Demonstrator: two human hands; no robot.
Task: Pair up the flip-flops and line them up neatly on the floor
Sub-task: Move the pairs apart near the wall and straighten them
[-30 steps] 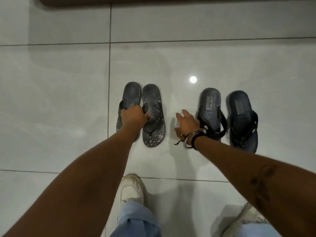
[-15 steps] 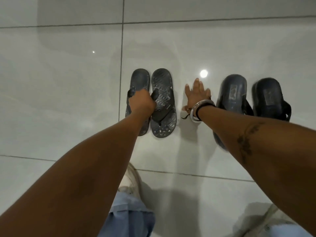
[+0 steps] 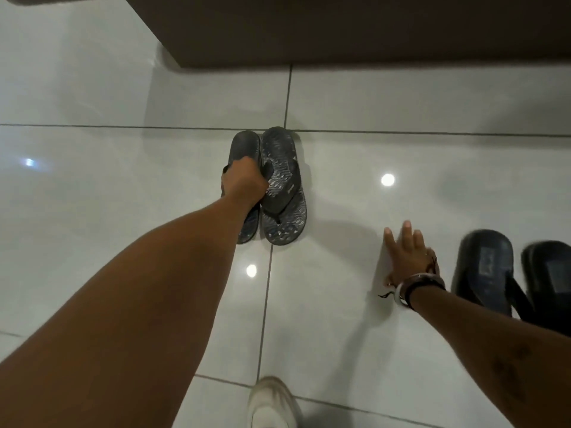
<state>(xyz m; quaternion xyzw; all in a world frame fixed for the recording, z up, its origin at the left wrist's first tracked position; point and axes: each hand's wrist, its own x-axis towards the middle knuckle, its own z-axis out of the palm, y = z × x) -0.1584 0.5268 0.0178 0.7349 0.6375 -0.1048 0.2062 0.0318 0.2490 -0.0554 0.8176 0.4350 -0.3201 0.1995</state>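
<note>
Both pairs look matched. The left hand (image 3: 245, 180) is closed on the straps of the grey pair (image 3: 279, 186), which sits side by side near the brown cabinet (image 3: 370, 29). The right hand (image 3: 408, 257) is spread flat on the floor (image 3: 92, 196), holding nothing. The blue pair (image 3: 506, 273) lies by the right edge, further back, so the 2 pairs are not in line yet. The floor is shiny white tile.
</note>
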